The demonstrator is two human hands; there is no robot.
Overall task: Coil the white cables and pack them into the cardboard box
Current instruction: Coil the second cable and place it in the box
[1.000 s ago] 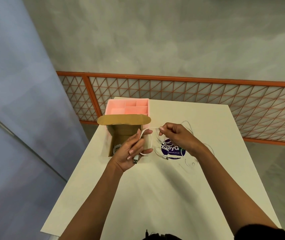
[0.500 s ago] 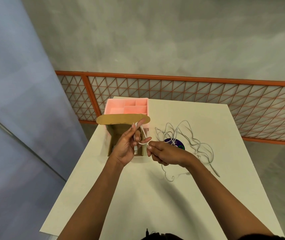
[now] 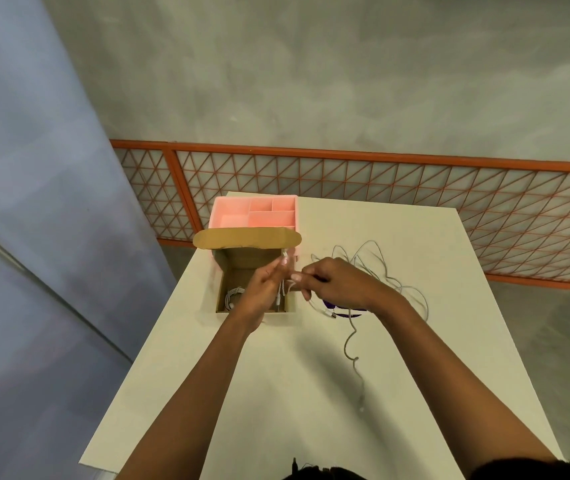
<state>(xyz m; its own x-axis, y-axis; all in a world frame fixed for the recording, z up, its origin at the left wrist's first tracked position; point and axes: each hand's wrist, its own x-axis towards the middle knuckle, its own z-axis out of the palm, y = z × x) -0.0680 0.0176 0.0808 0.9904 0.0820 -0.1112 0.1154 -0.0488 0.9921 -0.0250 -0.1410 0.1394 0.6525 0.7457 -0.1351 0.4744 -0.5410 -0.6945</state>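
Just over the right edge of the cardboard box [image 3: 242,263], left hand [image 3: 264,289] grips the white cable [image 3: 328,312], right hand [image 3: 337,285] pinches it, slack sprawling across open counter [image 3: 276,393].

cream table [image 3: 242,393]; cardboard box [image 3: 242,259] and pink divided tray [image 3: 231,216] far left; white cable [image 3: 349,341] sprawled over a purple sticker [image 3: 346,313]

Cream table [image 3: 398,393], orange lattice railing [image 3: 415,188], grey wall [image 3: 311,71].

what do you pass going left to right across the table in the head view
coiled white cable in the cardboard box → left hand → right hand → loose white cables, held by both hands
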